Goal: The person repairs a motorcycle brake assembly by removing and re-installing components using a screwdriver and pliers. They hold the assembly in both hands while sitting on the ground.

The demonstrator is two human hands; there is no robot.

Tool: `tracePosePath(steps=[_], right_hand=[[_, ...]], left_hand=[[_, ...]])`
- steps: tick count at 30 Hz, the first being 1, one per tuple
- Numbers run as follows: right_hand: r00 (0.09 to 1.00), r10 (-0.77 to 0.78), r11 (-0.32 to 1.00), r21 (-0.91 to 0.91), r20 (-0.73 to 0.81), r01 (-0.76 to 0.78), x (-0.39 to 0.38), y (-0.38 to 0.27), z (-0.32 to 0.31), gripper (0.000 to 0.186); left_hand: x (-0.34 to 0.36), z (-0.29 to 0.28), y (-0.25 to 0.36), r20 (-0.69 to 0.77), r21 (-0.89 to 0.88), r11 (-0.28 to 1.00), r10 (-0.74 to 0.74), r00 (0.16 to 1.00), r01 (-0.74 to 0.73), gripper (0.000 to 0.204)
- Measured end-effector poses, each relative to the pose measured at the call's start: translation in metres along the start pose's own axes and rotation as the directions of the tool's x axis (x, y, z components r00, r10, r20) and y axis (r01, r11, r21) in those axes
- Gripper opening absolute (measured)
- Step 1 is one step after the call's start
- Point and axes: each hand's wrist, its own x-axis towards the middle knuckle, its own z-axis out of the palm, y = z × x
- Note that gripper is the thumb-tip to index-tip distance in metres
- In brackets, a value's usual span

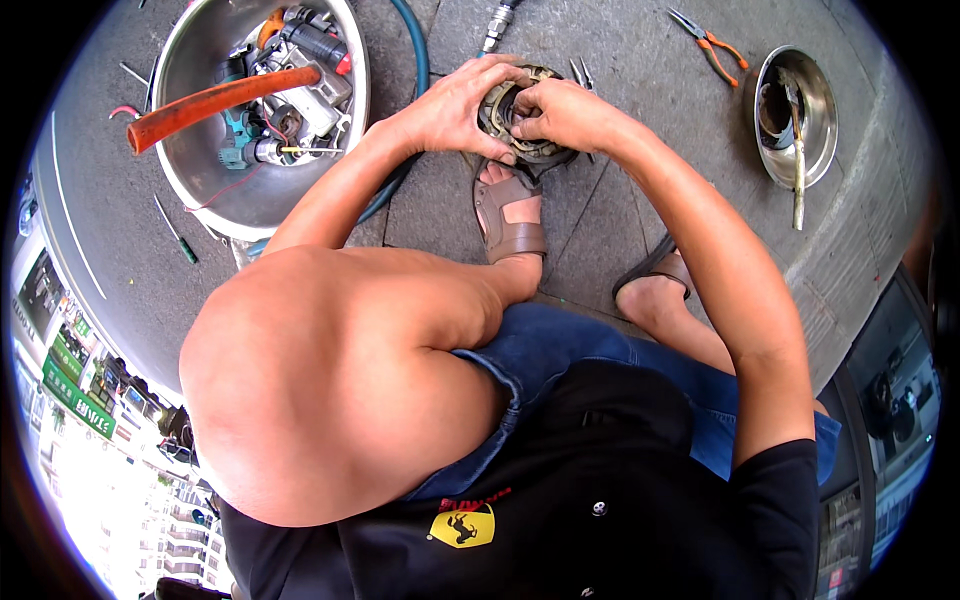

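A dark, greasy ring-shaped part [537,150], looking like a motor stator with pale windings around its opening, stands just beyond my sandalled foot. My left hand [462,108] is curled around its left side, thumb at the near edge and fingers over the far edge. My right hand [562,116] reaches in from the right. Its thumb and fingertips are pressed together inside the opening, and whatever they pinch is hidden. The part's underside and right side are mostly covered by my hands. A pair of pointed metal tips [582,72] shows just behind my right hand.
At the left, a large metal basin [362,90] holds power tools and an orange tube [225,103]. A teal hose [418,50] curves beside it. A screwdriver [180,235] lies nearby. Orange-handled pliers [712,48] and a metal bowl [825,125] with a brush are at the right.
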Motion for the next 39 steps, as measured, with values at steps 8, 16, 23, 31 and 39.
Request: tracePosePath(steps=[8, 16, 23, 31, 39], right_hand=[[0.997, 0.022, 0.999, -0.022, -0.075, -0.024, -0.007, 0.0, 0.006, 0.029], [0.971, -0.015, 0.997, -0.082, -0.238, -0.004, -0.02, -0.006, 0.023, 0.029], [0.943, 0.01, 0.996, 0.083, -0.333, 0.018, -0.03, 0.007, -0.005, 0.029], [0.695, 0.231, 0.645, -0.428, -0.68, -0.633, -0.065, 0.145, -0.09, 0.069], [0.757, 0.19, 0.521, -0.59, -0.625, -0.617, -0.065, 0.19, -0.116, 0.04]], left_hand=[[-0.004, 0.0, -0.003, 0.007, 0.039, 0.999, 0.023, 1.0, -0.023, 0.056], [-0.004, -0.009, 0.005, 0.056, -0.069, 0.998, -0.007, 0.998, 0.011, 0.048], [-0.003, -0.004, 0.004, 0.042, -0.048, 0.999, 0.01, 0.999, -0.008, 0.047], [-0.002, -0.002, 0.0, 0.039, -0.016, 1.0, 0.024, 0.999, -0.024, 0.045], [0.001, -0.001, 0.004, 0.008, 0.001, 0.998, 0.063, 0.998, -0.063, 0.047]])
